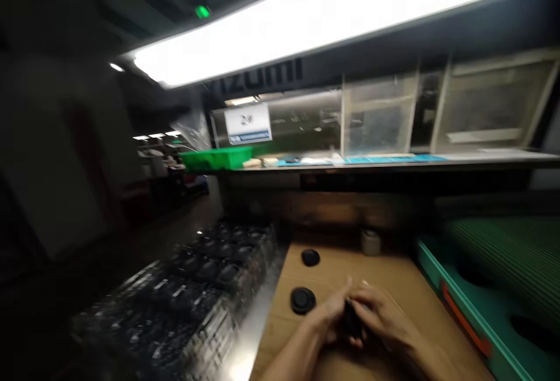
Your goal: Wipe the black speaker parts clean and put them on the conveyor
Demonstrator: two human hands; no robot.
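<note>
Close together over the brown work surface (345, 264), my left hand (335, 311) and my right hand (378, 314) are closed around a small black part (352, 320). Motion blur and my fingers hide most of its shape. To the left of my hands lies a round black part (303, 300) with a ringed, stepped face. Farther back on the same surface rests a smaller black rounded part (310, 257).
Clear trays (210, 317) of black parts are stacked at the left. A teal crate (494, 317) stands at the right, and a small pale block (370, 242) sits at the back. Overhead runs a shelf (394, 162) with a green bin (216, 158) beneath a bright lamp.
</note>
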